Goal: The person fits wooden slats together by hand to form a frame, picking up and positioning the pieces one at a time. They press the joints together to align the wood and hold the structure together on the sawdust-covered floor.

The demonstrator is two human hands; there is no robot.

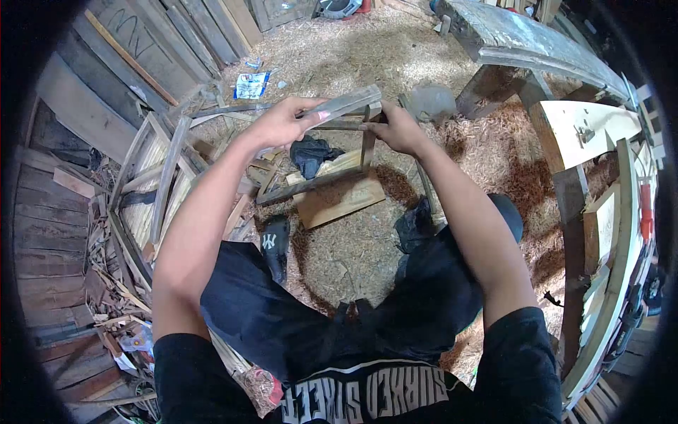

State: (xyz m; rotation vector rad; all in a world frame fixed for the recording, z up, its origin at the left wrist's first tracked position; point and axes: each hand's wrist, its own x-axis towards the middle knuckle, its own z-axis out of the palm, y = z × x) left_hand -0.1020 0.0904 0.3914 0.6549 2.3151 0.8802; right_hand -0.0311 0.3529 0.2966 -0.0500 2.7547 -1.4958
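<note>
A narrow wooden frame [349, 103] is held up in front of me, above the shavings. My left hand [281, 127] is closed around its upper bar, near the left part, with the thumb along the near side. At the right corner, where the upper bar meets a crosspiece [369, 145], my right hand [397, 131] grips the wood with bent fingers. A lower bar [311, 186] runs off to the left from that crosspiece. Beneath it lie a flat pale board [339, 201] and a crumpled black plastic bag [311, 157]. My palms hide parts of the frame.
Wood shavings [353, 261] cover the ground. More wooden frames [166, 180] lean at the left, beside scrap offcuts. A heavy bench plank [537, 49] stands at the upper right, with boards [583, 134] and a red-handled tool [645, 208] at the right. A blue-white packet [251, 85] lies ahead.
</note>
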